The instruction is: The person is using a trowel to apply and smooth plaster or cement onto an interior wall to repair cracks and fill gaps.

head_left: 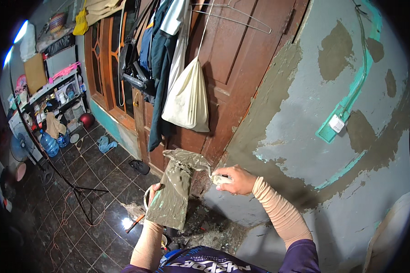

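My left hand (154,192) grips a rectangular plastering float (168,200) by the handle behind it, most of my fingers hidden. Wet grey mortar is smeared over the board, thickest near its top. My right hand (237,179) is wrapped round the pale handle of a trowel (193,160). Mortar coats the trowel's blade, which reaches left across the board's top end and appears to touch the mortar there. Right of my hands, the grey-blue wall (282,132) carries broad patches of damp mortar (255,136).
A brown door (230,86) stands ahead, with a cream drawstring bag (187,100) and clothes hanging on it. At left are a black tripod stand (79,191), a fan (19,148), and water bottles (49,143). A white switch box (336,123) sits on the wall. Rubble (209,232) lies below my hands.
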Demonstrator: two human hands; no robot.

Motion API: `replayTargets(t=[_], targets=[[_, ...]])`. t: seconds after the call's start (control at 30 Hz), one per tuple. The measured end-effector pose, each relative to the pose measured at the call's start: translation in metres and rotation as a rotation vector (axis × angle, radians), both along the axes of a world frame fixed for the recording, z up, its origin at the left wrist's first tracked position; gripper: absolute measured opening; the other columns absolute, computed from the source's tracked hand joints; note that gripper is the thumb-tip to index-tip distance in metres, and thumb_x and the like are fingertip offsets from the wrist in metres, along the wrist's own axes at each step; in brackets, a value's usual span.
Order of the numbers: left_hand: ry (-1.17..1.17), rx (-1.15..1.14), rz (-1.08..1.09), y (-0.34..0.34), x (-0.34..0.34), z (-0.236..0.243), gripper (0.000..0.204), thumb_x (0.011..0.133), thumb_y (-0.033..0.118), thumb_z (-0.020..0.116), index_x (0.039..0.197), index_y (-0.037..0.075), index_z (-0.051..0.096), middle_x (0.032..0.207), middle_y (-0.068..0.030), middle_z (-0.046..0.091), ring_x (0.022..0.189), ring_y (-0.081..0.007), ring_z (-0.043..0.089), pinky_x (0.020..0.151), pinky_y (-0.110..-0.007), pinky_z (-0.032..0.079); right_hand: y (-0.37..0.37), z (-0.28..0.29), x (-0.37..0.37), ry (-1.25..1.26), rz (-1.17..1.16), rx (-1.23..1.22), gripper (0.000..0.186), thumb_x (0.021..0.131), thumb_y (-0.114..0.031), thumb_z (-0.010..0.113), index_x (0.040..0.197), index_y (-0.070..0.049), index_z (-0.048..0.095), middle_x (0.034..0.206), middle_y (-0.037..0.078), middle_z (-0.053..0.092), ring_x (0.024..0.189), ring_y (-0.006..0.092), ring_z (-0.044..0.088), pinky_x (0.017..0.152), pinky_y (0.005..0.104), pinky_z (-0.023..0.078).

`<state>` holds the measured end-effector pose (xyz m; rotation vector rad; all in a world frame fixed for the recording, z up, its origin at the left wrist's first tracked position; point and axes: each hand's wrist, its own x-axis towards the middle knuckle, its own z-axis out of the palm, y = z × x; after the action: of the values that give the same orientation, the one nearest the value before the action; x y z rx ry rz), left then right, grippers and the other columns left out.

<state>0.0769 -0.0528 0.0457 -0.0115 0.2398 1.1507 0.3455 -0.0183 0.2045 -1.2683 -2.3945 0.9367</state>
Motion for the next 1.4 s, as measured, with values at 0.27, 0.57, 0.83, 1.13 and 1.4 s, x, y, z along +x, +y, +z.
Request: replayTargets(t=[0.27, 0.57, 0.83, 1.13, 1.4], targets=[[-0.018, -0.014, 0.091, 0.013, -0.017, -0.001, 0.05, 0.086, 0.039, 0.057, 0.118, 0.001, 0.059, 0.104, -0.0157, 0.068, 0.089, -0.0315, 0.067, 0.083, -0.044, 0.054, -0.004, -0.003, -0.003, 0.092, 0.087, 0.147, 0.044, 0.08, -0.015, 0.073, 0.119, 0.0, 0.058, 0.09, 0.014, 0.069, 0.075, 0.0235, 0.066, 0.072, 0.0338, 0.052], [-0.022, 0.027, 0.194, 0.022, -0.041, 0.015, 0.047, 0.089, 0.037, 0.053, 0.118, 0.002, 0.059, 0.103, -0.015, 0.069, 0.085, -0.0289, 0.069, 0.079, -0.04, 0.058, -0.063, -0.112, -0.035, 0.427, -0.326, 0.071, 0.043, 0.081, -0.018, 0.073, 0.118, 0.0, 0.059, 0.101, 0.018, 0.069, 0.091, 0.0242, 0.069, 0.081, 0.0334, 0.053], [0.052, 0.128, 0.156, 0.043, -0.032, 0.011, 0.048, 0.087, 0.037, 0.054, 0.118, 0.001, 0.06, 0.107, -0.0147, 0.068, 0.092, -0.0297, 0.066, 0.086, -0.039, 0.053, -0.034, -0.168, -0.086, 0.447, -0.421, 0.392, 0.046, 0.081, -0.019, 0.073, 0.116, 0.006, 0.058, 0.102, 0.026, 0.066, 0.095, 0.0355, 0.067, 0.079, 0.0387, 0.053], [0.085, 0.101, 0.259, 0.065, -0.026, -0.015, 0.043, 0.089, 0.038, 0.052, 0.112, 0.002, 0.062, 0.101, -0.0115, 0.069, 0.088, -0.0269, 0.067, 0.082, -0.037, 0.054, -0.069, -0.153, -0.084, 0.176, -0.3, 0.425, 0.048, 0.08, -0.015, 0.07, 0.117, 0.011, 0.054, 0.106, 0.03, 0.061, 0.097, 0.0444, 0.061, 0.083, 0.0435, 0.052], [0.016, 0.234, 0.236, 0.081, -0.016, -0.02, 0.041, 0.091, 0.036, 0.049, 0.113, 0.004, 0.063, 0.103, -0.0108, 0.069, 0.09, -0.0259, 0.067, 0.082, -0.037, 0.054, -0.082, -0.155, -0.078, 0.102, -0.281, 0.457, 0.047, 0.081, -0.013, 0.068, 0.122, 0.007, 0.053, 0.101, 0.028, 0.059, 0.089, 0.0443, 0.06, 0.075, 0.0456, 0.052]])
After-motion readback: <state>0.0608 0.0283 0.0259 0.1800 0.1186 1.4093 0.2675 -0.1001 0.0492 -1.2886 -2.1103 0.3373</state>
